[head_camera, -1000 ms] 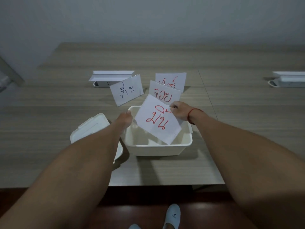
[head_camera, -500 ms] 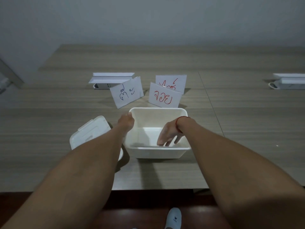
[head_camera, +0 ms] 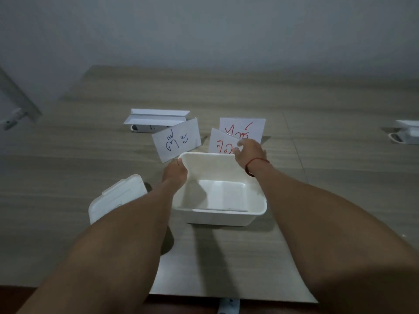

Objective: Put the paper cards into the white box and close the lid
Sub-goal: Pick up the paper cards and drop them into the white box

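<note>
Cards: my right grip point(head_camera: 246, 152) pinches the red card point(head_camera: 221, 145); left grip point(head_camera: 175, 173) clamps the box point(head_camera: 226, 215) rim. Dragging it could topple its neighbour point(head_camera: 242, 129).

Left hand point(head_camera: 175, 172) grips white box point(head_camera: 217, 217) far-left rim; right hand point(head_camera: 249, 151) pinches red-lettered card point(head_camera: 221, 145) behind box (lid point(head_camera: 118, 197) left of box).

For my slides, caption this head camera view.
Left hand steadies the open white box while the right hand reaches a red-lettered card behind it.
</note>
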Demonstrator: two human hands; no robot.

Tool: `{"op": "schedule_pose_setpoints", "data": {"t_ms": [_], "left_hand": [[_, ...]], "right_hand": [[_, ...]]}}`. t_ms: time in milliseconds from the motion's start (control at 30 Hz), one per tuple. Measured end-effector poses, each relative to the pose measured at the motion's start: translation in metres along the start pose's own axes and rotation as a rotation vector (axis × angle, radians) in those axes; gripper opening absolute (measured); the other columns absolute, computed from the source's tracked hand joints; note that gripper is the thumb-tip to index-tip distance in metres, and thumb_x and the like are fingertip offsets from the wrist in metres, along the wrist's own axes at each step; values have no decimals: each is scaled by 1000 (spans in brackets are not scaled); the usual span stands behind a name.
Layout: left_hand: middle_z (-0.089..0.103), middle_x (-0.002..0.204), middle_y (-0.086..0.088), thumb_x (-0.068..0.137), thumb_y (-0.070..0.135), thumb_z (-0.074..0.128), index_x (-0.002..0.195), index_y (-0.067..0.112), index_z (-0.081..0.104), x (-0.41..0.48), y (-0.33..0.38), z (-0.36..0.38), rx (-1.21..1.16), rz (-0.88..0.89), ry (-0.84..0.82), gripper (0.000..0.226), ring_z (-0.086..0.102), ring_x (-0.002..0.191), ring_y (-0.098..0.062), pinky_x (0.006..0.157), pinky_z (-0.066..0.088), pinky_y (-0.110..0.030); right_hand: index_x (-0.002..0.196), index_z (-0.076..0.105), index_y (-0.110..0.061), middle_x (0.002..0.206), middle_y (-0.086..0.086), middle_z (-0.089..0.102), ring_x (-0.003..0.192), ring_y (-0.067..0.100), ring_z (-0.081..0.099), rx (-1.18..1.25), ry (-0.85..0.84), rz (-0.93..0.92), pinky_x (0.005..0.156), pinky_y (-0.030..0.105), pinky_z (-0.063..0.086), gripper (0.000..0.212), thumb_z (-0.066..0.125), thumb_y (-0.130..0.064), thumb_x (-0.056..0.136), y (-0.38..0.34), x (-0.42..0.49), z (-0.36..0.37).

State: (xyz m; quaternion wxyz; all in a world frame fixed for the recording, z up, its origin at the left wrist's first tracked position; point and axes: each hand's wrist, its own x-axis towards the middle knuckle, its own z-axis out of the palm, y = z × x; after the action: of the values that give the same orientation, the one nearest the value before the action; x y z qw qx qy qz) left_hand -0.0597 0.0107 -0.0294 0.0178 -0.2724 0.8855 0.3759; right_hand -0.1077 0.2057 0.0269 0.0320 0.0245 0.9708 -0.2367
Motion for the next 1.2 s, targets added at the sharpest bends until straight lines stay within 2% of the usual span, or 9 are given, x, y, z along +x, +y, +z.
{"op": "schedule_pose_setpoints", "data": {"t_ms": [67, 200, 467, 533, 633, 733, 900, 1067, 1200], "left_hand": [[61, 121, -26, 101, 25, 23, 115, -3, 60, 13, 4, 5, 2, 18, 35, 49, 56, 112, -38, 94, 43, -39], [65, 111, -25, 96, 36, 26, 105, -3, 64, 32, 7, 11, 20, -38, 83, 55, 60, 100, -37, 82, 46, -38], [66, 111, -20, 92, 49, 23, 110, 1, 65, 42, 11, 12, 82, -129, 72, 66, 61, 99, -36, 86, 47, -40], [66, 111, -20, 93, 48, 22, 110, 1, 65, 41, 11, 11, 79, -122, 62, 66, 61, 100, -36, 88, 48, -41], [65, 111, -21, 94, 45, 23, 109, 0, 64, 38, 11, 8, 50, -83, 47, 62, 61, 101, -37, 89, 48, -42], [63, 113, -23, 98, 39, 23, 111, -1, 60, 35, 8, 7, 14, -27, 12, 56, 57, 96, -33, 84, 44, -38], [60, 119, -30, 102, 33, 21, 115, -7, 57, 16, 5, -1, -37, 11, -47, 56, 58, 109, -39, 92, 43, -40], [50, 137, -30, 103, 39, 13, 132, -7, 51, 0, 9, -16, 16, -24, -185, 66, 48, 128, -38, 110, 36, -44], [46, 142, -28, 103, 38, 14, 136, -4, 47, -4, 8, -19, -18, -47, -197, 63, 43, 133, -38, 113, 33, -45]], "right_hand": [[127, 56, -13, 137, 11, 54, 130, 30, 47, -43, 3, 6, 107, 41, 34, 36, 50, -29, 96, 1, 21, 7], [126, 54, -12, 132, 11, 57, 126, 29, 49, -83, -16, 39, 107, 41, 31, 33, 43, -26, 98, -1, 56, 21], [127, 54, -12, 133, 11, 57, 126, 29, 51, 40, -99, 313, 107, 40, 32, 34, 55, -15, 93, -16, 81, 35], [125, 56, -10, 130, 13, 59, 123, 30, 54, 13, -79, 239, 104, 41, 35, 30, 51, -12, 95, -19, 81, 36], [119, 58, -11, 121, 12, 64, 115, 30, 58, -130, 61, 26, 98, 40, 39, 25, 46, -9, 96, -16, 71, 34], [111, 57, -12, 115, 11, 65, 109, 31, 58, -126, 182, -118, 92, 40, 39, 20, 45, -7, 96, -17, 68, 20], [113, 57, -15, 120, 10, 62, 115, 29, 52, -29, 341, -173, 92, 39, 33, 26, 35, -23, 101, -30, 57, -30], [113, 54, -13, 119, 11, 62, 112, 29, 53, -24, 352, -217, 94, 40, 33, 31, 30, -28, 102, -38, 30, -56], [112, 54, -13, 119, 12, 62, 115, 29, 52, -39, 166, -206, 96, 40, 31, 28, 31, -26, 101, -30, 6, -48]]}}
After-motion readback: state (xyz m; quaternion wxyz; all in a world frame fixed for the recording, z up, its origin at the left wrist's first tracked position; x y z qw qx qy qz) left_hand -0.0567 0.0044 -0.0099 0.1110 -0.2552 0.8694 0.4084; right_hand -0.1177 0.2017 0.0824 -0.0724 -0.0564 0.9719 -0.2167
